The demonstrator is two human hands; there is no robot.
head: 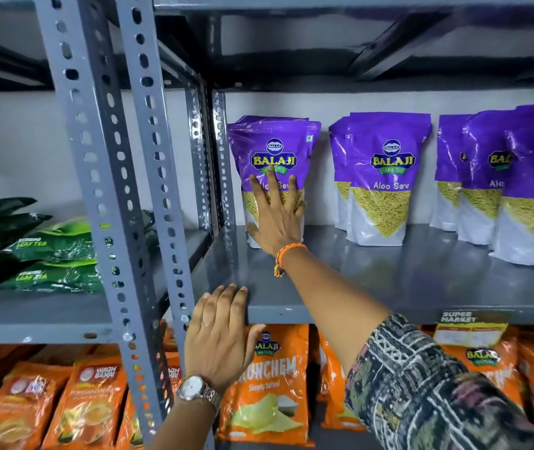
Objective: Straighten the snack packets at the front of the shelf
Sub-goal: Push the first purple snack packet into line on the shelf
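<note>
Grey metal shelf (389, 280), right hand (278, 222) flat, fingers spread, against leftmost purple packet (275, 147), left hand (220, 336) flat on shelf edge.

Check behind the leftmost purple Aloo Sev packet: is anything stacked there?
Behind the leftmost purple packet, under the flat right hand, edges of more purple packets peek out at its top. How many, and what lies lower down, is covered. The left hand rests on the shelf edge.

Grey metal shelving (389, 287) fills the frame, its perforated angle-iron uprights (96, 164) rising at the left of centre, with a plain white wall (15, 141) behind the racks and soft light glinting off the smooth shelf surface at centre right.
</note>
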